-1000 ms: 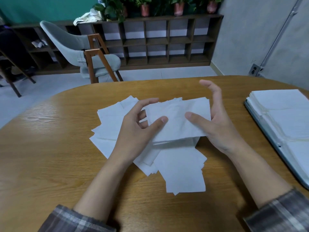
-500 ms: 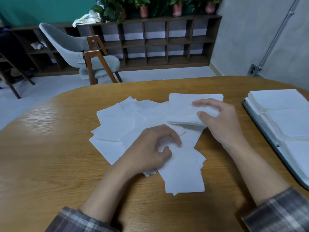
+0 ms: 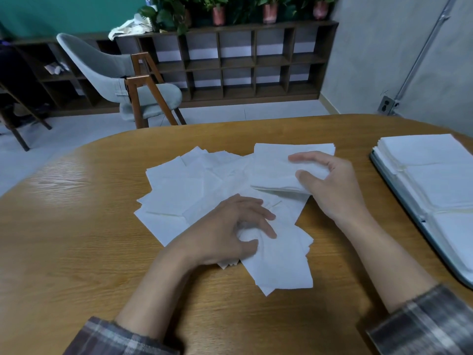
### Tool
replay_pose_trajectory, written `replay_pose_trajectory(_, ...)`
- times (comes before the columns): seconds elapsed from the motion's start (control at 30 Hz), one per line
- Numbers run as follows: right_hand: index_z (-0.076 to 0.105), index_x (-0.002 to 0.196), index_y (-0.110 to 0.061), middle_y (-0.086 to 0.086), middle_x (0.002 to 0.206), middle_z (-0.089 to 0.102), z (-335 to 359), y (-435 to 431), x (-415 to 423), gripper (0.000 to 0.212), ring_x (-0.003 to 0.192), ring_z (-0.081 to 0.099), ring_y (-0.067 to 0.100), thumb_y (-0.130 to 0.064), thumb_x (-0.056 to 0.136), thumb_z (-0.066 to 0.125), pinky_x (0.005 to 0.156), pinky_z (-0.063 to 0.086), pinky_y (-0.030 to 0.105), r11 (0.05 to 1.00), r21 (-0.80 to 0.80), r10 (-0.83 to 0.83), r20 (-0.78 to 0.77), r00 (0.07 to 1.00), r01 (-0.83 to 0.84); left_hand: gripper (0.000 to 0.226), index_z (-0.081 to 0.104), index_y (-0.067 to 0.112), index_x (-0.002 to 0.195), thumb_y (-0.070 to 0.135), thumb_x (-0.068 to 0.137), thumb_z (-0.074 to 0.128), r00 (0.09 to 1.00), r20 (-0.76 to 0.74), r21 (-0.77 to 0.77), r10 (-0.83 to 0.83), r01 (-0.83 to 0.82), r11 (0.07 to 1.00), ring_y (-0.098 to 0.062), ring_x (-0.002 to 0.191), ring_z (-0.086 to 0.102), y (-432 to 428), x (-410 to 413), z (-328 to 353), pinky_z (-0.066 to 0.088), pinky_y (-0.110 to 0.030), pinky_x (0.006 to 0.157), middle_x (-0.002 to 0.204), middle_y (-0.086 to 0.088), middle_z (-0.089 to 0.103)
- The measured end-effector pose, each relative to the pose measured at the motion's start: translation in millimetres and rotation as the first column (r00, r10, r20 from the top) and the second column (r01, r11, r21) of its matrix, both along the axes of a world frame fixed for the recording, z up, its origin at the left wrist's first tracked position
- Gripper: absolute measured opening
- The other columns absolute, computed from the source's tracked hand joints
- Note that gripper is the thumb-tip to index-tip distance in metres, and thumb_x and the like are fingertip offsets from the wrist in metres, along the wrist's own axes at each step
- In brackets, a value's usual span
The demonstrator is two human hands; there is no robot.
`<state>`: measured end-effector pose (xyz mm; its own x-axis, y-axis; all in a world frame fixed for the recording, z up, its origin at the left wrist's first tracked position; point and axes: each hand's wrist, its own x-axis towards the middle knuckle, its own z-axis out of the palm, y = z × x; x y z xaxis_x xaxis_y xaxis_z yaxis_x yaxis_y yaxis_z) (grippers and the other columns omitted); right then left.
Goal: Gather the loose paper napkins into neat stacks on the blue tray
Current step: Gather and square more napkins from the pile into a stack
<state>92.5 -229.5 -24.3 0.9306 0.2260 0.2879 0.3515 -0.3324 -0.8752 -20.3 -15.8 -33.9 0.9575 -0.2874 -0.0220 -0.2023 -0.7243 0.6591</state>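
A plaid left sleeve [image 3: 120,339] and right sleeve [image 3: 422,326], grey and perhaps purplish, leave forearms bare.

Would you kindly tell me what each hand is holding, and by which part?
The right hand grips a small napkin stack by its right end. The left hand pinches a loose napkin near its far end.

Teal wall [image 3: 64,11] upper left, grey wall [image 3: 378,47] upper right with an outlet [image 3: 386,105]. Dark cubby shelf [image 3: 243,64] along the back, plants [image 3: 218,8] on top. Grey chair [image 3: 107,70] on pale floor [image 3: 256,111], wooden table [image 3: 76,252] up front.
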Motion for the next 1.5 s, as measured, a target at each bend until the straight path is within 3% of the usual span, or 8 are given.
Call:
replay_pose_trajectory(0.13, 0.080, 0.110, -0.031, -0.028, 0.115, 0.072, -0.2, 0.3, -0.1, 0.032, 0.115, 0.056, -0.020, -0.005, 0.097, 0.067, 0.088, 0.035, -0.007, 1.000, -0.005, 0.025, -0.017, 1.000, -0.025, 0.011, 0.083, 0.033, 0.100, 0.027, 0.091, 0.081, 0.997, 0.052, -0.103, 0.060, -0.055, 0.993, 0.011, 0.137, 0.044, -1.4, 0.1, -1.2, 0.032, -0.036, 0.123, 0.126, 0.027, 0.070)
replay_pose_trajectory(0.23, 0.081, 0.108, -0.029, -0.025, 0.113, 0.075, 2.5, 0.6, -2.5, 0.029, 0.116, 0.059, -0.015, -0.006, 0.098, 0.066, 0.092, 0.037, -0.003, 0.995, 0.024, 0.093, -0.004, 0.996, -0.092, 0.010, 0.084, 0.028, 0.104, 0.031, 0.095, 0.078, 0.986, 0.066, -0.241, 0.156, -0.136, 0.961, 0.008, 0.116, 0.062, -4.9, -2.4, 4.1, 0.047, -0.021, 0.100, 0.111, 0.023, 0.076)
replay_pose_trajectory(0.33, 0.082, 0.102, -0.024, -0.017, 0.110, 0.078, 7.6, 1.3, -6.4, 0.020, 0.112, 0.065, -0.005, -0.022, 0.104, 0.063, 0.101, 0.046, 0.017, 0.973, 0.107, 0.209, -0.006, 0.978, -0.207, 0.012, 0.082, 0.026, 0.098, 0.030, 0.101, 0.071, 0.972, 0.063, -0.364, 0.226, -0.188, 0.912, -0.007, 0.094, 0.073, -9.2, -4.9, 9.0, 0.055, -0.034, 0.083, 0.095, 0.011, 0.079)
replay_pose_trajectory(0.53, 0.083, 0.102, -0.014, 0.013, 0.108, 0.078, 13.8, -7.4, -4.6, 0.072, 0.101, 0.074, 0.026, -0.080, 0.081, 0.064, 0.079, 0.056, 0.025, 0.797, 0.379, 0.561, -0.174, 0.809, -0.471, 0.017, 0.082, 0.024, 0.093, 0.033, 0.101, 0.071, 0.943, 0.084, -0.439, 0.322, -0.255, 0.862, -0.035, 0.076, 0.066, -8.7, -5.0, 11.4, 0.048, -0.042, 0.065, 0.086, -0.001, 0.076)
replay_pose_trajectory(0.73, 0.081, 0.092, -0.012, -0.002, 0.088, 0.079, 18.6, -0.5, -14.9, 0.016, 0.081, 0.074, 0.012, -0.025, 0.096, 0.072, 0.068, 0.052, 0.018, 0.913, 0.162, 0.389, -0.064, 0.919, -0.375, 0.010, 0.081, 0.026, 0.092, 0.031, 0.098, 0.076, 0.919, 0.065, -0.484, 0.390, -0.313, 0.817, -0.047, 0.073, 0.065, -8.0, -2.2, 11.5, 0.054, -0.052, 0.065, 0.087, -0.002, 0.076)
replay_pose_trajectory(0.87, 0.081, 0.099, -0.008, 0.005, 0.100, 0.081, 18.1, -1.5, -12.8, 0.017, 0.096, 0.077, 0.025, -0.023, 0.098, 0.072, 0.090, 0.058, 0.039, 0.935, 0.193, 0.324, -0.130, 0.937, -0.297, 0.002, 0.082, 0.025, 0.094, 0.023, 0.093, 0.080, 0.831, 0.073, -0.607, 0.552, -0.402, 0.685, -0.026, 0.076, 0.072, -3.6, 1.1, 14.6, 0.057, -0.035, 0.073, 0.094, 0.008, 0.079)
replay_pose_trajectory(0.97, 0.080, 0.107, -0.013, 0.002, 0.107, 0.081, 18.6, -0.9, -15.6, 0.016, 0.101, 0.077, 0.022, -0.021, 0.097, 0.072, 0.091, 0.059, 0.036, 0.915, 0.223, 0.378, -0.182, 0.908, -0.337, 0.003, 0.081, 0.021, 0.093, 0.018, 0.093, 0.080, 0.806, 0.092, -0.660, 0.585, -0.390, 0.642, -0.006, 0.078, 0.070, -3.4, 0.3, 17.5, 0.053, -0.019, 0.075, 0.096, 0.010, 0.079)
replay_pose_trajectory(1.5, 0.058, 0.138, -0.040, -0.012, 0.116, 0.070, 19.2, 5.8, -23.1, 0.051, 0.106, 0.070, 0.010, -0.013, 0.096, 0.070, 0.080, 0.057, 0.023, 0.834, 0.226, 0.543, -0.174, 0.821, -0.503, 0.004, 0.081, 0.016, 0.092, 0.012, 0.092, 0.081, 0.800, 0.084, -0.671, 0.594, -0.396, 0.627, -0.007, 0.094, 0.074, -8.3, -0.9, 20.7, 0.053, -0.015, 0.086, 0.095, 0.010, 0.081)
